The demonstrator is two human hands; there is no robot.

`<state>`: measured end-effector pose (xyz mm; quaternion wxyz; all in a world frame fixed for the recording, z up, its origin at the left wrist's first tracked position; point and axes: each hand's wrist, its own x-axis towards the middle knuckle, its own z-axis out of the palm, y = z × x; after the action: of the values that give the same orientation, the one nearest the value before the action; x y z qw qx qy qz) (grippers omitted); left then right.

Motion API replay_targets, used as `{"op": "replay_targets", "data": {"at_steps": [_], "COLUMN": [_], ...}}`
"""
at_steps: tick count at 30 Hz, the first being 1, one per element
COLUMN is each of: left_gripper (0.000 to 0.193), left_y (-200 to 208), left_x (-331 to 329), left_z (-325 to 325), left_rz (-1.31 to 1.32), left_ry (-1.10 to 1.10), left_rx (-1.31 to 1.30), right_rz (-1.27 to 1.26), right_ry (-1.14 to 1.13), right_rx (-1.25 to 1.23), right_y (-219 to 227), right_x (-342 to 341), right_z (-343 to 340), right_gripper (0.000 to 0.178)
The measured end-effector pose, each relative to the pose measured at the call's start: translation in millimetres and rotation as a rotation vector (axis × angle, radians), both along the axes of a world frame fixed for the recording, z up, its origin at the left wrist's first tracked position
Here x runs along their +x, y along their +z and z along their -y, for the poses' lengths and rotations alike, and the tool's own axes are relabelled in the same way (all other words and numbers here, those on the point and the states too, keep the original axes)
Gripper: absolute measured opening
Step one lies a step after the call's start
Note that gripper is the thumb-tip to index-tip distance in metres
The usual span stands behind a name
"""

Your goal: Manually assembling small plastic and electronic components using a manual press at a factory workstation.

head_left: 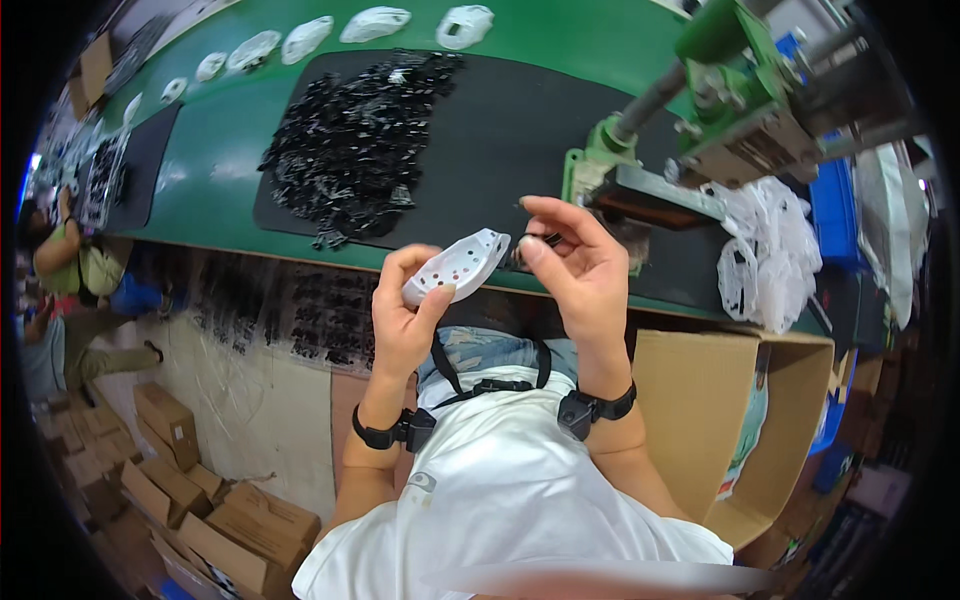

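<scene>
In front of my body, my left hand [405, 305] grips a small white clog [455, 272] dotted with holes, thumb on its near side and fingers behind. Close to the clog's right end, my right hand [575, 262] pinches a small black piece [550, 240] between thumb and fingertips; its exact shape is partly hidden. Beyond my hands, a big heap of small black pieces [350, 140] lies on a black mat [490, 120]. Several more white clogs [375, 24] stand in a row along the far side of the green table [215, 150].
A green press [725, 100] stands at the right of the table. White plastic bags [770, 250] and a blue bin [833, 210] sit beyond it. An open cardboard box [690, 420] is by my right arm; more cartons [240, 530] fill the floor at left. Another person [60, 245] sits far left.
</scene>
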<state>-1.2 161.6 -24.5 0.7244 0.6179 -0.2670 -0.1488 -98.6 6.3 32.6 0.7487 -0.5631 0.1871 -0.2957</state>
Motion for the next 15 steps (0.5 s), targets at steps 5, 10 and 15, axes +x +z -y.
{"op": "replay_targets", "data": {"at_steps": [5, 10, 15], "left_gripper": [0.044, 0.05, 0.047], "left_y": [14.7, 17.4, 21.5], "left_x": [-2.8, -16.8, -25.1], "left_z": [27.5, 49.2, 56.7], "left_rz": [0.203, 0.271, 0.306], "left_ry": [-0.259, -0.315, -0.367], "left_rx": [0.115, 0.075, 0.032], "right_rz": [-0.005, -0.06, -0.114], "right_ry": [-0.132, -0.254, -0.362], "right_rx": [-0.038, -0.274, -0.626], "right_y": [-6.0, -0.9, -7.3], "right_x": [-33.2, -43.0, -51.4], "right_z": [1.8, 4.5, 9.1], "right_gripper": [0.023, 0.017, 0.019]}}
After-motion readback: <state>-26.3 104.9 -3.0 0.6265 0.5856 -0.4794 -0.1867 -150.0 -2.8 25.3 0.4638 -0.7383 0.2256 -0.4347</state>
